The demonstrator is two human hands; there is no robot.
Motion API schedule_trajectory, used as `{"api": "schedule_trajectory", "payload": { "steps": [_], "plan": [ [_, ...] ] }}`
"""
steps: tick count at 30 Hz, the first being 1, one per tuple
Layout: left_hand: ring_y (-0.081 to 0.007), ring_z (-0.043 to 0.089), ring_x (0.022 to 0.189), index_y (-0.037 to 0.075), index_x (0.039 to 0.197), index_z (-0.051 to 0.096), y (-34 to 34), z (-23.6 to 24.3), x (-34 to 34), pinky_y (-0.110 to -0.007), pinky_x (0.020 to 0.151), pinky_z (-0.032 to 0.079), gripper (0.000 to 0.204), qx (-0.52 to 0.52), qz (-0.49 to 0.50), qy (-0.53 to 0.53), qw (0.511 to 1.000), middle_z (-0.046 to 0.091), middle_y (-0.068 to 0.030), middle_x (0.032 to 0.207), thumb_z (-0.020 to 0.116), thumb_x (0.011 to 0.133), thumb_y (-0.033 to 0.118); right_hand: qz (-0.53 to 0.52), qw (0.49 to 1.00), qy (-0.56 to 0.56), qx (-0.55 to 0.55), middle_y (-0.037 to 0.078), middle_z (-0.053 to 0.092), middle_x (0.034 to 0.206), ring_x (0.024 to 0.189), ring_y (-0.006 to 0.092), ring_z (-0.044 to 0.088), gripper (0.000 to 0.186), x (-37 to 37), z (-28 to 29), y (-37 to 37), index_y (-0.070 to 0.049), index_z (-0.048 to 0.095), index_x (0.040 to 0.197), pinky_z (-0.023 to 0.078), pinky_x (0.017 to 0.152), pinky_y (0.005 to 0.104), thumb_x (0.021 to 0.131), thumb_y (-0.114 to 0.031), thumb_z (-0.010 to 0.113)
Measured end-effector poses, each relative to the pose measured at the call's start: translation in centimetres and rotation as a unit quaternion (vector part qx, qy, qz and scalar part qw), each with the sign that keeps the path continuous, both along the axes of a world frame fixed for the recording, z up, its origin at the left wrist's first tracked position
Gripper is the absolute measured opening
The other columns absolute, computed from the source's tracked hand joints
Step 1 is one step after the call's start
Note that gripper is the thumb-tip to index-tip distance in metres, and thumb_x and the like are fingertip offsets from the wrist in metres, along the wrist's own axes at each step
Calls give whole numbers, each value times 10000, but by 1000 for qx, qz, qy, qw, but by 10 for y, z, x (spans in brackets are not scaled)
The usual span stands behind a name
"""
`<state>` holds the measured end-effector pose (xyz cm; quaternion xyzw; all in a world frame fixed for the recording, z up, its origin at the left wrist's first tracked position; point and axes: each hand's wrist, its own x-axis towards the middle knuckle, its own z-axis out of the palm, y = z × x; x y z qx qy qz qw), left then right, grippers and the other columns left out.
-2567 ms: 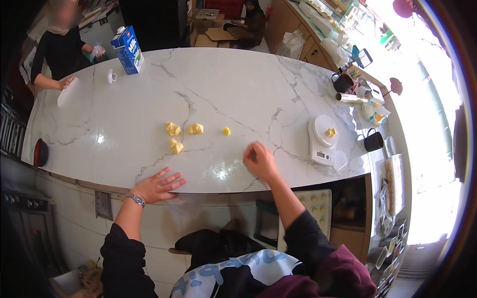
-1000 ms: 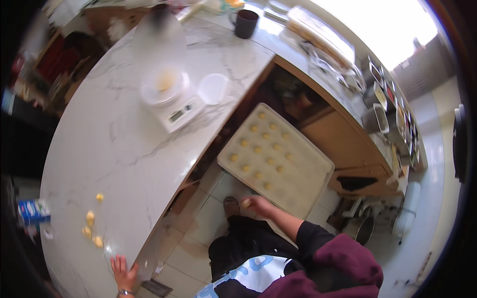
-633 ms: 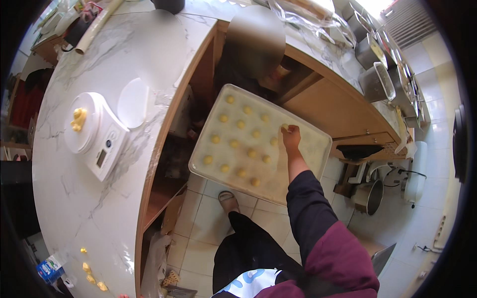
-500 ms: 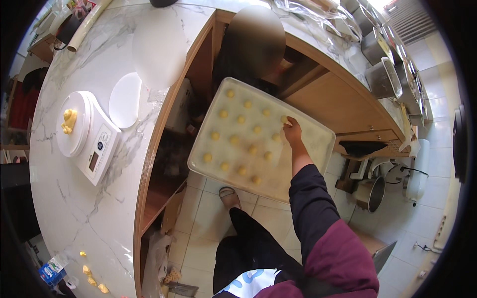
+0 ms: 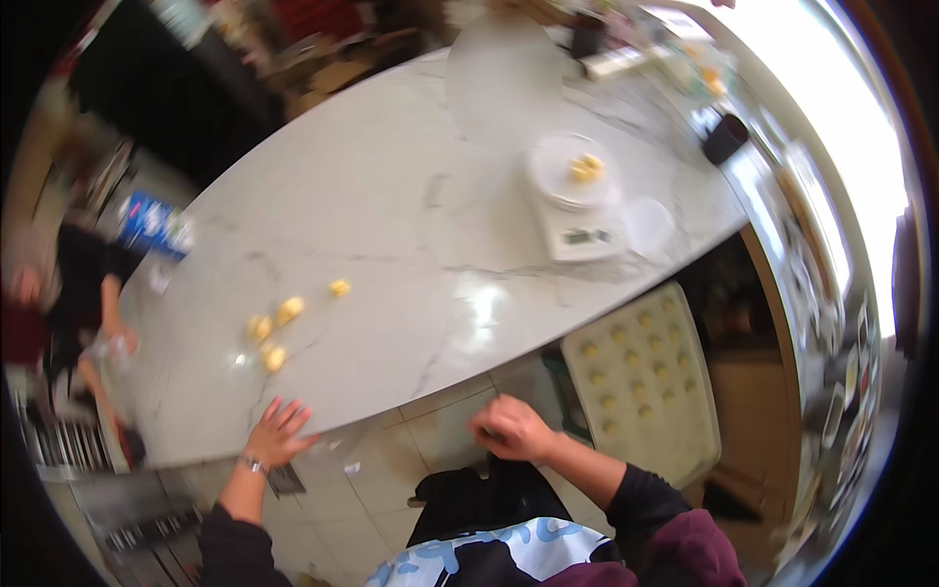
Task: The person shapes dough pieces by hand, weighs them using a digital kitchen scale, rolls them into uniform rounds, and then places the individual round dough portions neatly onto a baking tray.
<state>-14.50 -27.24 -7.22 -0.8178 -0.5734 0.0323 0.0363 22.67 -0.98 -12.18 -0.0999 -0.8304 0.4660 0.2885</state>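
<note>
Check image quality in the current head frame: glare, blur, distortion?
Head view: bright daylight at right is blown out to white; head view: a glare spot sits on the marbled tabletop; head view: milk carton and yellow dough lumps look smeared; head view: fisheye curves the tabletop's edges, corners go black, and a blurred oval masks part of its far side.

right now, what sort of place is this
Probably a bakery kitchen: yellow dough-like lumps on a marbled table, a white digital scale, and a tray of small yellow balls.
</note>
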Motion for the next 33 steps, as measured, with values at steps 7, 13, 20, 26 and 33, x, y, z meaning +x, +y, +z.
{"api": "schedule_trajectory", "payload": {
  "steps": [7, 13, 20, 26, 33],
  "plan": [
    [-219, 342, 1319, 327, 1027, 611, -7, 13, 12, -460, 1075, 335, 242, 1, 17, 27, 999, 380, 9, 1403, 629, 810, 220, 7, 984, 10, 180, 108, 630, 1024, 955, 291, 584, 226, -228, 99, 5, -55, 604, 1081, 485, 836, 380, 859, -69, 561],
    [-187, 327, 1332, 328, 1010, 600, 8, 8, 18, -451, 1110, 281, 205, -30, 4, 56, 998, 356, 41, 1431, 602, 828, 235, 89, 987, -78, 111, 100, 636, 1050, 994, 274, 598, 195, -274, 60, 24, -33, 640, 1050, 488, 846, 353, 868, -66, 576],
    [-174, 308, 1341, 328, 966, 589, -6, -3, 17, -432, 1127, 247, 148, 80, 13, 27, 996, 362, 52, 1428, 614, 829, 280, -154, 964, -192, 104, 87, 558, 892, 787, 224, 559, 200, -119, 93, 61, -75, 638, 887, 449, 719, 328, 772, -206, 738],
    [-163, 311, 1335, 314, 1013, 564, 13, -7, 12, -419, 1121, 253, 173, 97, -10, 37, 995, 337, 58, 1447, 599, 844, 328, -256, 946, -114, 161, 115, 569, 921, 945, 323, 525, 205, -187, 54, 102, -81, 541, 896, 386, 877, 423, 779, -181, 676],
    [-171, 330, 1328, 308, 984, 570, -11, -5, 13, -428, 1114, 277, 181, 95, 23, 28, 995, 362, 56, 1429, 636, 816, 298, -92, 984, -140, 65, 74, 510, 721, 713, 292, 503, 184, -119, 42, 82, -84, 457, 764, 404, 682, 401, 760, -110, 638]
  ]
}}
